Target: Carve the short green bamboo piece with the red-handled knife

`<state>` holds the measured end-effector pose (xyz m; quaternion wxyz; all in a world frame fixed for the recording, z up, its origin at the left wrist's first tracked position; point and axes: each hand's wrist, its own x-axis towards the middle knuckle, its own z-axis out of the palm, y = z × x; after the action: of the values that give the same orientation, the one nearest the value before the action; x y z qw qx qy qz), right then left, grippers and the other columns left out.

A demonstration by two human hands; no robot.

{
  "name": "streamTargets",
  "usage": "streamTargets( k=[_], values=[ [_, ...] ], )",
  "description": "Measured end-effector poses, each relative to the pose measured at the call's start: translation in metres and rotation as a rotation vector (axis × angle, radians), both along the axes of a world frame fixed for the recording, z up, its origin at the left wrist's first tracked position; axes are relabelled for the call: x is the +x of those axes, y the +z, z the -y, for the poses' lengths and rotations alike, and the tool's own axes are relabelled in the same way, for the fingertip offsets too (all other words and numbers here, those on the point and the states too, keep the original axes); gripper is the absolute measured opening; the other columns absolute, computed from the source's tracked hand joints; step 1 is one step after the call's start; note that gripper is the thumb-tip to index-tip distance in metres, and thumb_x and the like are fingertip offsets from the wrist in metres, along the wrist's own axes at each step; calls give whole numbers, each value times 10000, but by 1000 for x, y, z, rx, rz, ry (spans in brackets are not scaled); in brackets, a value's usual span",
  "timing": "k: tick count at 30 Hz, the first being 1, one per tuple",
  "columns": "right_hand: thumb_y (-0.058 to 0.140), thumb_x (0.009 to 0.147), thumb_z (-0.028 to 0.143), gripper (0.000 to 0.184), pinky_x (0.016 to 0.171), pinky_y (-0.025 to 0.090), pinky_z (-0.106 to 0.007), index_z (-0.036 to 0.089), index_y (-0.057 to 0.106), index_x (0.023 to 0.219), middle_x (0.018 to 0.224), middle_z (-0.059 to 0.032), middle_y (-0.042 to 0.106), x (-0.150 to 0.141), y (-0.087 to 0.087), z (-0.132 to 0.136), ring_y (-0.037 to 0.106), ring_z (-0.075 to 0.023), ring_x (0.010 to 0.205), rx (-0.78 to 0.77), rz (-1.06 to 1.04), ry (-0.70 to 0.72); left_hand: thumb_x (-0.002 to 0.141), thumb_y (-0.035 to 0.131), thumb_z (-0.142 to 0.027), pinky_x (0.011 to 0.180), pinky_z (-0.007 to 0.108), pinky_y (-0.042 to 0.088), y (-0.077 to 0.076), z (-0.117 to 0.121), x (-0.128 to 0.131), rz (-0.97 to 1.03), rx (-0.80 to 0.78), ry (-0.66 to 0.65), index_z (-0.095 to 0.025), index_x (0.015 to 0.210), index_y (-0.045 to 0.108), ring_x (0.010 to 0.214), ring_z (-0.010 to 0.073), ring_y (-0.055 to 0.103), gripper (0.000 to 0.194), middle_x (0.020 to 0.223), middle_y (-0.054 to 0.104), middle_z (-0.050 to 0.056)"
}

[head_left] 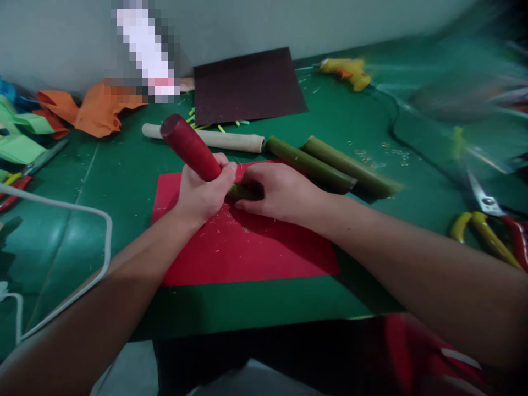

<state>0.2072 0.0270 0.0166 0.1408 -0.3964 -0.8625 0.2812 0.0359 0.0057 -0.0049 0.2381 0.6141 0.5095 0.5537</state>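
Note:
My left hand [202,192] is wrapped round the thick red handle [187,143] of a tool, which leans up and to the left. The working end of the tool is hidden behind my fingers. Close beside it, my right hand [280,192] grips a short green bamboo piece [243,191], whose near end meets my left hand. Both hands are over a red sheet [247,261] sprinkled with fine shavings. Just beyond lie a pale peeled bamboo stick [231,141] and two green bamboo lengths [309,163], [355,168].
A dark sheet [251,85] lies at the back, near a yellow glue gun [348,71] with a black cord. Scissors [489,206] rest at right. Orange paper [99,113] is at far left. A white cable [108,236] loops across my left forearm.

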Motion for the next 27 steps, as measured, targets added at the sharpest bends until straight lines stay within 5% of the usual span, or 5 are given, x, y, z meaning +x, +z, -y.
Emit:
streamTargets(
  k=[27],
  values=[
    [738, 854, 307, 172, 664, 327, -312, 166, 656, 909, 833, -21, 657, 2, 2, -1, 528, -149, 729, -18, -28, -16, 843, 643, -172, 459, 251, 365, -3, 0, -2, 15, 51, -31, -215, 579, 526, 452, 91, 400, 292, 507, 459, -47]
  ],
)
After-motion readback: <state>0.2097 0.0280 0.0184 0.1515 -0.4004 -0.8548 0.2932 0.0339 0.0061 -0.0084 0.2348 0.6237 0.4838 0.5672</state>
